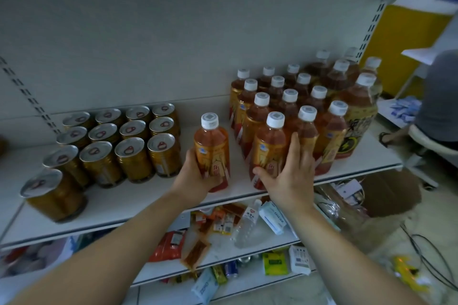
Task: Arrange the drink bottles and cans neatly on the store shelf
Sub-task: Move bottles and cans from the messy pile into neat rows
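On the white shelf [138,203], my left hand [195,176] grips the lower part of a lone orange tea bottle [212,148] with a white cap; it stands apart, left of the bottle group. My right hand [290,176] is open, fingers spread, its palm resting against the front-left bottle [269,146] of a tight block of several tea bottles [292,106]. Larger bottles [357,111] stand at the block's right end. At the shelf's left, several gold cans [128,141] stand in rows, and one can [53,193] sits alone nearer the front-left edge.
A bare strip of shelf lies between the cans and the held bottle. Lower shelves [223,250] hold scattered packets, a clear water bottle [247,225] lying down and small cans. A seated person [436,96] is at the far right, with cables [426,255] on the floor.
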Available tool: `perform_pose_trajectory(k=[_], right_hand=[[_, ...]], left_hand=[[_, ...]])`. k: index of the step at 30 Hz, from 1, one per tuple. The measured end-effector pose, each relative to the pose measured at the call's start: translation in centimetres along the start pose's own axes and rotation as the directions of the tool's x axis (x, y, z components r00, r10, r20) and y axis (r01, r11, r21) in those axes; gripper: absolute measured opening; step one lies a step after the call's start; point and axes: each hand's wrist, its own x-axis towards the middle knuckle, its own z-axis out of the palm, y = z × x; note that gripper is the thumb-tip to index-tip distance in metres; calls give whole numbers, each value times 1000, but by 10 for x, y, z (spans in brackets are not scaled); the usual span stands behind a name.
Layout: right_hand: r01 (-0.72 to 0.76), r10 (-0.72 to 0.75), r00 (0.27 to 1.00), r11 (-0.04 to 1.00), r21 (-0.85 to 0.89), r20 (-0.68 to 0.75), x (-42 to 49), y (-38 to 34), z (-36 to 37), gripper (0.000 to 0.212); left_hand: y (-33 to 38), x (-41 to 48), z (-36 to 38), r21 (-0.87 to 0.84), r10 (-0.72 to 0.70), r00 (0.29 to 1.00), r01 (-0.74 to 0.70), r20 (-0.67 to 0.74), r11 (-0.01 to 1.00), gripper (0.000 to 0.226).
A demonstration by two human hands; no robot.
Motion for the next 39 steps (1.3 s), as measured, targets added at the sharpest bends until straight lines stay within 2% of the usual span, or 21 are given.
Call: perform_pose_trajectory(k=[2,4,5,6,7,9,10,13,19,27,32,39], right_hand=[[140,-140,985,990,-9,-104,11,-5,-14,98],[290,-297,932,955,-67,-209,37,-18,-35,83],[330,-348,918,936,-119,-190,55,-28,-47,78],[340,-357,930,925,-171,-86,74,-39,-59,77],[332,-321,943,915,-229,86,92,-49,-69,78],[353,-207,891,875,-332,404,121,-62,-74,83],[371,-153,847,857,-359,509,130,-64,-72,86],[379,-72,768,852,-360,637,137,-60,-58,84],[396,-73,755,843,-364,652,140,-56,-53,72],[402,-70,746,840,-364,663,144,-54,-46,70],[387,-70,747,854,-347,661,144,-55,-49,68],[381,-59,743,856,-348,667,139,-57,-56,68]], left_hand=[[1,2,2,8,4,1000,-4,-2,1000,79],[1,5,4,15,8,1000,-7,-18,1000,79],[2,7,6,18,10,1000,-9,-24,1000,80],[3,9,8,21,13,999,-12,-29,1000,81],[5,12,9,30,18,999,-17,-35,999,83],[7,18,12,40,23,999,-22,-41,999,84],[8,22,14,36,21,999,-19,-45,999,85],[7,33,17,23,1,998,1,-58,1000,88],[7,68,17,23,-26,994,28,-111,999,92],[11,107,25,-30,-16,985,11,-175,999,66],[15,132,27,-32,-12,984,6,-175,999,69],[14,158,20,51,11,987,-3,-159,999,79]])
